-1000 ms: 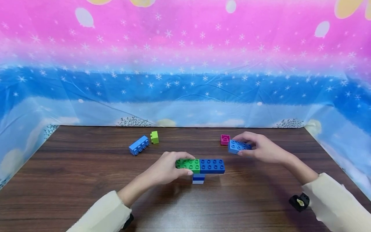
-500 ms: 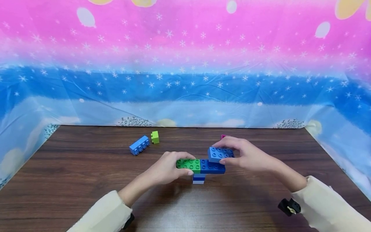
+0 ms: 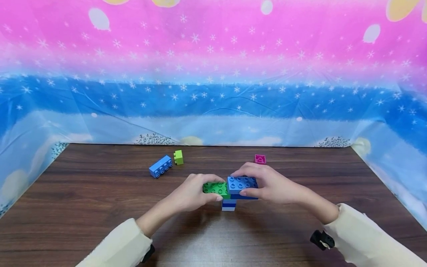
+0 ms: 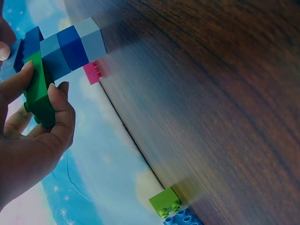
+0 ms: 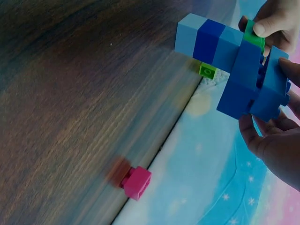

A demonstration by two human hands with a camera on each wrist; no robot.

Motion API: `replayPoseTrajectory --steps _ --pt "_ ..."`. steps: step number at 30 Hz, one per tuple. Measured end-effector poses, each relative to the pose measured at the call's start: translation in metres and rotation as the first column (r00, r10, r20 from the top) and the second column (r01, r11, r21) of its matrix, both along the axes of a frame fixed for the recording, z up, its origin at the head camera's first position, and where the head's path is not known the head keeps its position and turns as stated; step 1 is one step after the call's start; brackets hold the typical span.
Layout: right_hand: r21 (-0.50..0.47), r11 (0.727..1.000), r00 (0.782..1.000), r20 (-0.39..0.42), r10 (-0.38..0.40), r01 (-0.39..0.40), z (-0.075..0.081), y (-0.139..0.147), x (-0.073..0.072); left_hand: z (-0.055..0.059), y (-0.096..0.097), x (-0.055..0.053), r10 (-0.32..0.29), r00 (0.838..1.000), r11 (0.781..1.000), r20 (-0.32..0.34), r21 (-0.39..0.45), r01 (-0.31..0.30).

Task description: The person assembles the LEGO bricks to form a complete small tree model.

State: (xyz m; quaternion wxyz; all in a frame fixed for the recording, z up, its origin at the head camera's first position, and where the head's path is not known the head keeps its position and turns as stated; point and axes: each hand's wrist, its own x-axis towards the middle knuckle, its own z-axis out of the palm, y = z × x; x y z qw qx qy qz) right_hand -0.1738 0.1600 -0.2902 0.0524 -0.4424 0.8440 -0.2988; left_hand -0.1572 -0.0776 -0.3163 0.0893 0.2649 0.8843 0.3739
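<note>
My left hand [image 3: 197, 193] pinches the green toy brick [image 3: 215, 188] between thumb and fingers. That brick lies end to end with a dark blue brick [image 5: 240, 79], both on top of a short column [image 3: 228, 205] of pale, dark and mid-blue bricks. In my right hand [image 3: 273, 184] is a lighter blue brick [image 3: 241, 184], gripped by its sides with the studs up. It sits right over the dark blue brick, slightly tilted, with a thin gap showing between them in the right wrist view. In the head view it covers most of the dark blue brick's studs.
On the brown table [image 3: 100, 207] a blue brick [image 3: 161, 167] lies on its side at the back left, beside a lime brick [image 3: 178, 157]. A pink brick [image 3: 260, 159] lies behind my right hand. A patterned cloth [image 3: 213, 100] hangs along the table's back edge.
My right hand has carried the lighter blue brick left and toward me, from beside the pink brick to over the dark blue one. My left hand has kept its hold on the green brick.
</note>
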Motion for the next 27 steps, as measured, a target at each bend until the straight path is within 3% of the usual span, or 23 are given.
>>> replayPoseTrajectory --steps 14,27 --pt "-0.014 1.0 1.0 -0.013 -0.017 0.017 -0.0039 -0.0065 -0.0005 0.0019 0.0003 -0.0003 -0.002 1.0 1.0 -0.014 -0.005 0.002" --pt "-0.032 0.999 0.998 0.049 -0.043 0.044 -0.007 -0.0076 -0.001 0.0011 0.0007 0.0003 0.002 1.0 1.0 -0.009 -0.011 -0.002"
